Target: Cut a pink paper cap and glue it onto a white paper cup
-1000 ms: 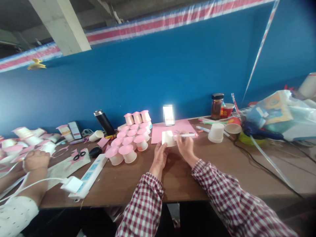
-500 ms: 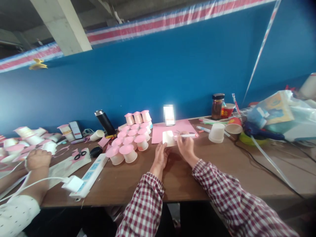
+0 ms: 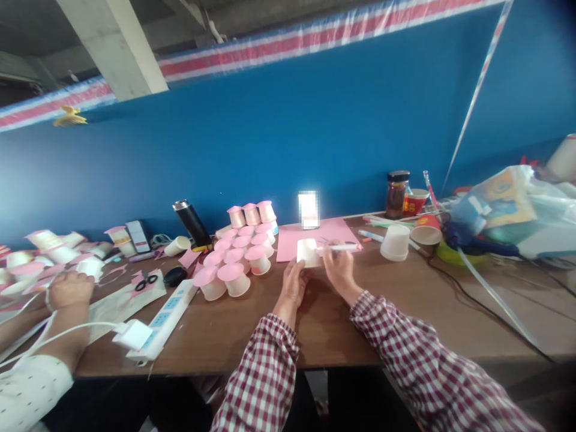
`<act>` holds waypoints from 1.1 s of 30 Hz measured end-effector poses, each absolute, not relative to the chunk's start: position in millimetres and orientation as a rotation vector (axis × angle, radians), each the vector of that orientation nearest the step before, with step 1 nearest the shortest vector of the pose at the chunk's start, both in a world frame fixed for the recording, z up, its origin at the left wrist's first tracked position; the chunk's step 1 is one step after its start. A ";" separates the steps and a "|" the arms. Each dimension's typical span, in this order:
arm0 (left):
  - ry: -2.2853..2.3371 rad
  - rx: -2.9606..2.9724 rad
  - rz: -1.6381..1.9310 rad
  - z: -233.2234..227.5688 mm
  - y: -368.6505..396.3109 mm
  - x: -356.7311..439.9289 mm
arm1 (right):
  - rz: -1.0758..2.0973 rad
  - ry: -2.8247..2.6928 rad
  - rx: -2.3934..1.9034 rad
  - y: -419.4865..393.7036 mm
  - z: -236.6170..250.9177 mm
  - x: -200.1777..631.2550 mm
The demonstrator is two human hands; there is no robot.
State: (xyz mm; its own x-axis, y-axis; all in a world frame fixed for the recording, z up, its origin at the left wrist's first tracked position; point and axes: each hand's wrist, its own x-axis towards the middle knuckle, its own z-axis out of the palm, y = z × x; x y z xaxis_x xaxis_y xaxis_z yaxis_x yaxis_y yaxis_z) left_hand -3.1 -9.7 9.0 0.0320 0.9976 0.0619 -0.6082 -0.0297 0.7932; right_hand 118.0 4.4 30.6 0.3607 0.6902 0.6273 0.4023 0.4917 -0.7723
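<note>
Left hand (image 3: 292, 287), right hand (image 3: 341, 268): held white paper cup (image 3: 307, 251) and pink-ended marker (image 3: 350, 247).
Left: closed thumb and fingers on the cup's lower left part, held it, as viewed, across the near edge of a pink sheet (image 3: 287, 243). Right: pinched the marker, pointed it leftward at the cup; could not tell whether touching. Had pink-topped cups (image 3: 233, 273) to the left, an upturned cup (image 3: 395, 243) to the right. Also noted a power strip (image 3: 165, 318) on a brown table (image 3: 216, 339) and, far left, another person's hand (image 3: 71, 289).
</note>
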 end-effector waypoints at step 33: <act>0.576 0.711 1.466 7.0 -3.9 -5.1 | 0.487 -1.287 -0.865 -1.8 26.1 106.8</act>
State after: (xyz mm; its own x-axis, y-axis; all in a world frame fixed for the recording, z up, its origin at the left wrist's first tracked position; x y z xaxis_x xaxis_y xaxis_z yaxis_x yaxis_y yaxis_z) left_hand -5.1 -3.9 7.0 0.0393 0.9965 0.0742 -0.6795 -0.0278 0.7332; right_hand 106.8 -1.8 26.1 0.2438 0.7438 0.6224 0.1454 0.6065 -0.7817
